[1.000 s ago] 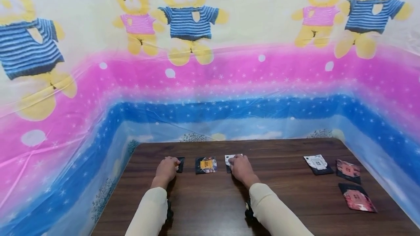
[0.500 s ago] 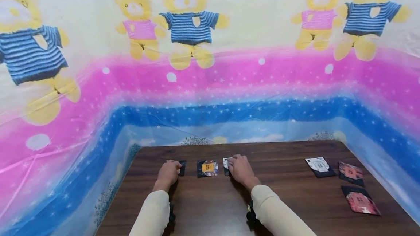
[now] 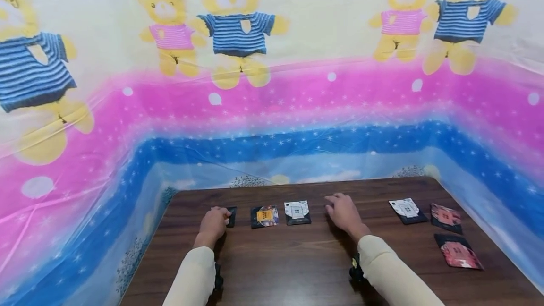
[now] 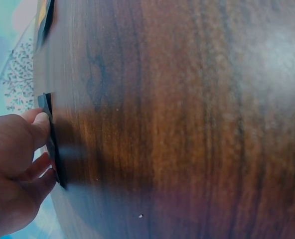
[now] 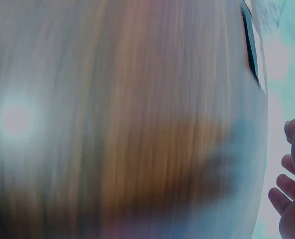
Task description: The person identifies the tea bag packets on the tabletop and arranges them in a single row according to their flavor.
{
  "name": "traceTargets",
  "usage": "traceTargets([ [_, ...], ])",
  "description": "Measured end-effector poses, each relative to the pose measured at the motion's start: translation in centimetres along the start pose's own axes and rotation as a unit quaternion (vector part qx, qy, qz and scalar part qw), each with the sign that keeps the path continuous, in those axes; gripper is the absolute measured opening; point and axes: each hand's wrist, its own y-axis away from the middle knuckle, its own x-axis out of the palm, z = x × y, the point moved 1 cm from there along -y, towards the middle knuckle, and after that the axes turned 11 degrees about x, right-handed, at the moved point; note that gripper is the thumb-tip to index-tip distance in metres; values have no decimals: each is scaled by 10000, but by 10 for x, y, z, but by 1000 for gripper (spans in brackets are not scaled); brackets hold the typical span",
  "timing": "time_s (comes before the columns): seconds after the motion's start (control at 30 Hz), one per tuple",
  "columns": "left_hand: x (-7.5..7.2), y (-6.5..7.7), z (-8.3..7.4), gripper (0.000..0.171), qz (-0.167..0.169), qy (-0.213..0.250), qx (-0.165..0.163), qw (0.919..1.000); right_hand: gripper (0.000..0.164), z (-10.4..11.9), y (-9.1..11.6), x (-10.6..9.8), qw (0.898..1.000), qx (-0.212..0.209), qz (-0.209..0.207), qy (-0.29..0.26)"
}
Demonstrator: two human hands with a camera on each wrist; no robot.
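Observation:
In the head view my left hand [image 3: 214, 225] is at the left end of a row of small flat packets, gripping a black packet [image 3: 231, 216] and covering much of it. The left wrist view has my thumb and curled fingers along the edge of this packet [image 4: 52, 142]. Beside it lies a black packet with an orange label [image 3: 264, 216], then a white-and-black packet [image 3: 297, 212]. Just right of the row, my right hand [image 3: 345, 214] is held over the table with relaxed fingers, holding nothing; in the right wrist view its fingers are spread apart from the packet [image 5: 252, 47].
At the table's right side lie another white-and-black packet [image 3: 408, 210] and two red-and-black ones, a farther packet [image 3: 446, 218] and a nearer packet [image 3: 459, 251]. A printed bear cloth [image 3: 272, 122] hangs behind the brown wooden table [image 3: 280, 268].
My right hand has let go of the white-and-black packet in the row and moved right, leaving it fully visible. My left hand has stayed on the black packet.

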Motion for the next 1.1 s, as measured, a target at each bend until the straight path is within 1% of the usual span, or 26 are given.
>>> traceTargets([
  [0.2,1,2,3,25,10,9,-47,10000,36,-43,0,-21,9997,242,-30,-30],
  [0.4,5,2,6,24,20,-10,4,10000,33,-91,2,-35,9988,432,-191,128],
  [0.57,8,1,8,24,8,-33,23,10000,31,-129,6,-53,9978,533,-299,250],
  [0.7,7,1,7,24,27,-31,13,10000,33,-154,9,-63,9963,724,-249,381],
  [0.9,4,0,5,24,66,-38,21,10000,33,-184,17,-68,9931,1057,162,475],
  [1.0,3,-1,4,24,84,-21,23,10000,31,-192,19,-67,9923,1080,273,545],
  [1.1,3,-1,3,24,90,-25,23,10000,29,-196,19,-66,9928,1004,236,612],
])
